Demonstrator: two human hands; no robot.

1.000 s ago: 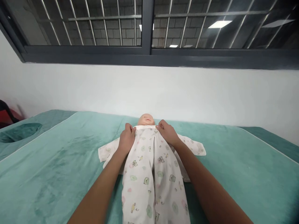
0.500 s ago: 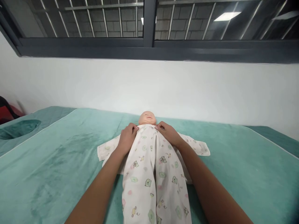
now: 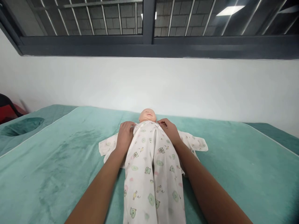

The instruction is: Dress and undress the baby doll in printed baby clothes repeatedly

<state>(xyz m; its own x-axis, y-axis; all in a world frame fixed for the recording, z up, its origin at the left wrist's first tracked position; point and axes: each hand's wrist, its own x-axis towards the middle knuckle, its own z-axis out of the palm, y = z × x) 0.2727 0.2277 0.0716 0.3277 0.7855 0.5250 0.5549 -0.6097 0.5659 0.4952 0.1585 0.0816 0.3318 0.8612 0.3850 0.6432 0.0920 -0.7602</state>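
Sitting farther apart than earlier, fingers (image 3: 127,124) at trousers (image 3: 141,179)

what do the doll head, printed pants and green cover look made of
Doll head: probably vinyl or soft plastic, smooth with a slight sheen. Printed pants: thin matt fabric, likely cotton, going by the soft folds. Green cover: seemingly plush, velvety cloth, as brushed patches shade darker.

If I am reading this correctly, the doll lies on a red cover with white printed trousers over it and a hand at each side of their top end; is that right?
Not quite: the head view shows that the cover is green, not red. The doll does lie on it, with white printed trousers over it and a hand at each side of their top end.
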